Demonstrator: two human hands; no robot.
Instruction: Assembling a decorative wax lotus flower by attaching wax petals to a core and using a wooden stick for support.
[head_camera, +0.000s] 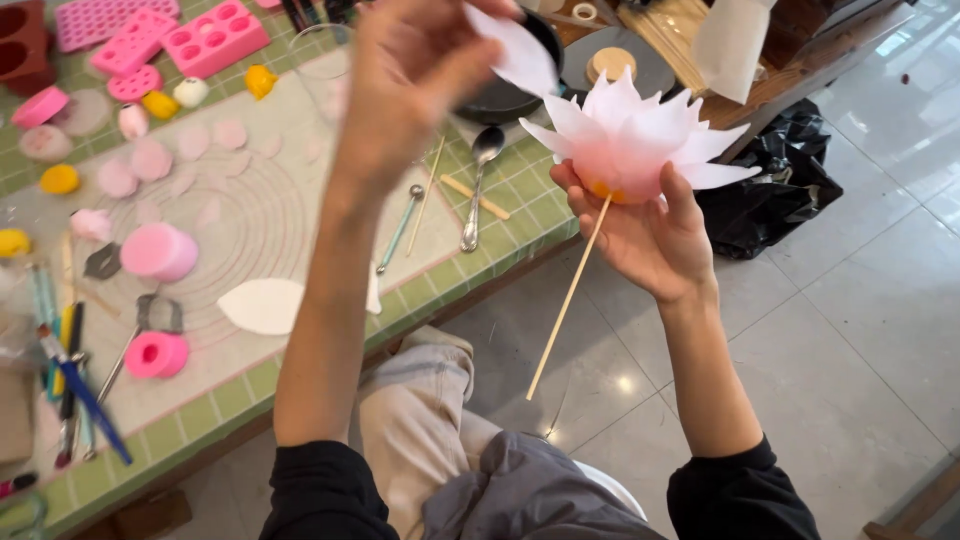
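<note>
The right hand (650, 235) holds a pink and white flower (628, 140) up in the air, off the side of the table (490, 215) and over the grey floor (860, 330); the fingers are curled under the bottom of the flower and grip it there, with the thumb pressed on one side and a fingertip on the other; the pointy petals stick up and out above the fingers; a thin wooden stick (568, 300) comes out of the bottom of the flower, runs down across the palm and hangs past the wrist.

The left hand (415, 80) is up high, just beside the flower; its fingers are pinched shut on one loose white petal (520, 55); the petal pokes out from the fingertips toward the flower's top and sits very near it; I cannot tell if it touches.

On the table below lie a white leaf shape (262, 305), a metal spoon (478, 185), pink moulds (180, 35) and round pink cutters (157, 252); a black bag (780, 190) sits on the floor.
</note>
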